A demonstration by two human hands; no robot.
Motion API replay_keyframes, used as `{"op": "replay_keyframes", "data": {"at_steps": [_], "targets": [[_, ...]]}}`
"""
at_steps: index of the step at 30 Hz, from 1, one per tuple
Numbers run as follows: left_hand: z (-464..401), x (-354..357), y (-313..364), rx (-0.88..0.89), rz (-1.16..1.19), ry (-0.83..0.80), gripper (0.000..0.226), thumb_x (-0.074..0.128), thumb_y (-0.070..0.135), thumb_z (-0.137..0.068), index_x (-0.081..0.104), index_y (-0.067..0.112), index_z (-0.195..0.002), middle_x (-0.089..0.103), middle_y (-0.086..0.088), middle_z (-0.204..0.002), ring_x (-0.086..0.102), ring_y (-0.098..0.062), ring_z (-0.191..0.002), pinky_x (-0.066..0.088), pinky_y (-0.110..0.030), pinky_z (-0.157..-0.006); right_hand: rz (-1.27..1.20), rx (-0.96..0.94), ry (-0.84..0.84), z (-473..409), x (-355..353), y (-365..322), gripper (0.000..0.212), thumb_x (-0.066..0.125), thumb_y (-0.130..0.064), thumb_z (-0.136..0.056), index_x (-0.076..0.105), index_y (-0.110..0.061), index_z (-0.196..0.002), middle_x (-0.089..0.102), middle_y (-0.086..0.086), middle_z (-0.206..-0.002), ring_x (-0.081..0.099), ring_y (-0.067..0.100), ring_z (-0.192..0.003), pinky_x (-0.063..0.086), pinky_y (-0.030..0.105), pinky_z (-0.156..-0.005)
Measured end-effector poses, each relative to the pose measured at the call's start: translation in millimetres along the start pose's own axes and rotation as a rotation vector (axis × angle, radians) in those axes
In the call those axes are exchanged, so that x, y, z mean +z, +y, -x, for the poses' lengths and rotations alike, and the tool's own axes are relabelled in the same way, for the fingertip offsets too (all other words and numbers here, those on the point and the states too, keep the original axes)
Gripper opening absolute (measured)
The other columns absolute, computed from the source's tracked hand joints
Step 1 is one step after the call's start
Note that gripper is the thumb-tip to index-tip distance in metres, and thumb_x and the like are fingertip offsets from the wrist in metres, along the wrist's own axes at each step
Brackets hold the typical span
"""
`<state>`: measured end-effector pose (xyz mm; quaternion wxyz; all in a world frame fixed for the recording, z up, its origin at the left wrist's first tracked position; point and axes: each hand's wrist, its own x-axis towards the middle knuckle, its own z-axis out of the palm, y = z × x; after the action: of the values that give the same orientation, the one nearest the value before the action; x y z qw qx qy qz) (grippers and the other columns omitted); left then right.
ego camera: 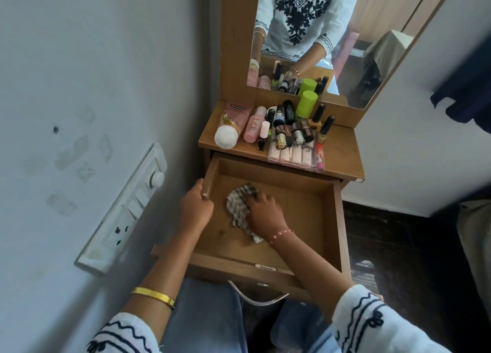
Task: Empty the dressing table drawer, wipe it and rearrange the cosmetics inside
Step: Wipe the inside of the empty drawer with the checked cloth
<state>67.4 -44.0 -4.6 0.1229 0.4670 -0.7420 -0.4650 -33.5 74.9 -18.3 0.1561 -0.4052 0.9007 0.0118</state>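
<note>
The wooden drawer (300, 212) of the dressing table is pulled out, and nothing lies in it but a checked cloth (240, 201). My right hand (263, 213) grips that cloth against the drawer floor, left of the middle. My left hand (195, 206) holds the drawer's left side wall, fingers curled over its top edge. The cosmetics (281, 132) stand and lie crowded on the table top (342, 150) above the drawer: pink bottles, a green-capped bottle, dark small bottles, a clear case of lipsticks.
A mirror (318, 34) rises behind the table top. A wall with a switchboard (125, 212) runs close along the left. The drawer's metal handle (255, 297) sits above my knees. Dark floor lies to the right of the table.
</note>
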Motion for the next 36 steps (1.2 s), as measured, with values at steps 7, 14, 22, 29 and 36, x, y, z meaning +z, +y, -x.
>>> {"op": "replay_keyframes", "data": {"at_steps": [7, 14, 22, 29, 36], "targets": [[-2.3, 0.4, -0.8, 0.002, -0.035, -0.029, 0.051, 0.034, 0.007, -0.096, 0.027, 0.019, -0.145, 0.043, -0.011, -0.142, 0.046, -0.028, -0.126, 0.040, -0.031, -0.092, 0.060, -0.337, -0.141, 26.6, 0.6, -27.1, 0.062, 0.063, -0.027, -0.085, 0.035, -0.020, -0.139, 0.040, 0.012, -0.134, 0.047, 0.032, -0.115, 0.048, 0.044, -0.092], [-3.4, 1.8, -5.3, 0.002, -0.060, -0.063, 0.050, 0.032, 0.012, -0.097, 0.025, 0.022, -0.146, 0.048, -0.010, -0.137, 0.050, -0.029, -0.121, 0.042, -0.033, -0.087, 0.081, 0.140, 0.014, 10.5, -7.3, 8.1, 0.040, 0.053, -0.017, -0.089, 0.046, -0.011, -0.129, 0.052, 0.011, -0.129, 0.047, 0.030, -0.121, 0.046, 0.037, -0.092], [-7.6, 5.3, -10.1, 0.000, -0.039, -0.026, 0.049, 0.033, 0.010, -0.098, 0.026, 0.022, -0.145, 0.052, -0.009, -0.132, 0.059, -0.025, -0.106, 0.045, -0.025, -0.070, -0.001, 0.248, 0.127, -9.5, -7.3, 31.1, 0.036, 0.044, -0.006, -0.094, 0.041, -0.003, -0.129, 0.048, 0.022, -0.126, 0.056, 0.032, -0.110, 0.050, 0.034, -0.090], [-11.5, 5.8, -11.1, -0.014, -0.001, -0.026, 0.048, 0.034, 0.011, -0.098, 0.030, 0.024, -0.143, 0.049, -0.005, -0.137, 0.052, -0.024, -0.120, 0.042, -0.028, -0.083, -0.028, 0.144, 0.184, -40.3, -1.9, -5.2, 0.030, 0.039, -0.005, -0.096, 0.050, 0.001, -0.123, 0.044, 0.025, -0.130, 0.058, 0.031, -0.107, 0.052, 0.033, -0.086], [-12.2, 2.2, -10.4, 0.001, 0.022, -0.042, 0.046, 0.035, 0.009, -0.097, 0.035, 0.020, -0.141, 0.046, -0.006, -0.141, 0.044, -0.026, -0.128, 0.037, -0.034, -0.101, -0.086, -0.109, 0.148, -44.8, 2.0, -47.5, 0.053, 0.053, -0.024, -0.092, 0.035, -0.008, -0.139, 0.031, 0.019, -0.144, 0.057, 0.029, -0.108, 0.050, 0.034, -0.087]]}}
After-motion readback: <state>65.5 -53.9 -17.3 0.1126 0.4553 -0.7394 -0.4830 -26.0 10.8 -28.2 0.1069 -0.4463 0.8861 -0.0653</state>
